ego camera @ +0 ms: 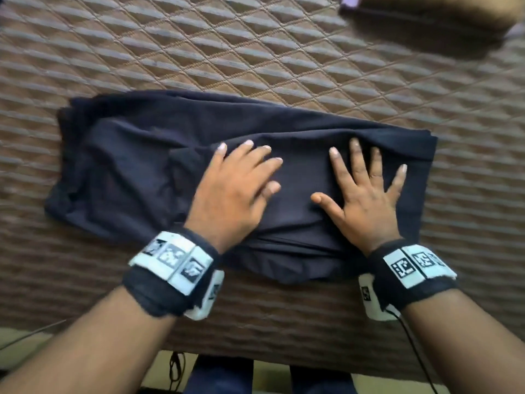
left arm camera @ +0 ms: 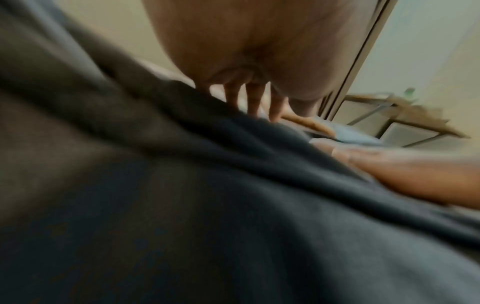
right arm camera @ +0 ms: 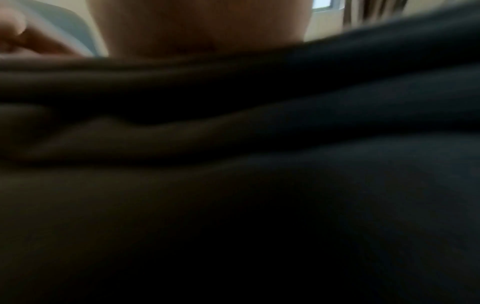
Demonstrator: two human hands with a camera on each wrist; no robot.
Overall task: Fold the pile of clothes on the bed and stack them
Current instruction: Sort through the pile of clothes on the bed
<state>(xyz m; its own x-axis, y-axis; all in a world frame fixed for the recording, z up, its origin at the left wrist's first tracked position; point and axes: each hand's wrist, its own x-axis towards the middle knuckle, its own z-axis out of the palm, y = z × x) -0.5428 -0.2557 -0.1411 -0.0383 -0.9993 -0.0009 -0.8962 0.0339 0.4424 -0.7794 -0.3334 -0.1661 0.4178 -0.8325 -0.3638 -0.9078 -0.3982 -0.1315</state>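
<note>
Pressing down with 2 flat hands keeps the dark cloth from springing open on the bed; the cloth lies folded near the bed's front edge; the left hand and right hand rest side by side on its right half, palms down; their fingers are spread straight and grip nothing; I think they are smoothing the fold.

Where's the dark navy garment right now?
In the head view, the dark navy garment lies partly folded across the middle of the quilted brown bed, near its front edge, with the left hand and right hand flat on it.
</note>
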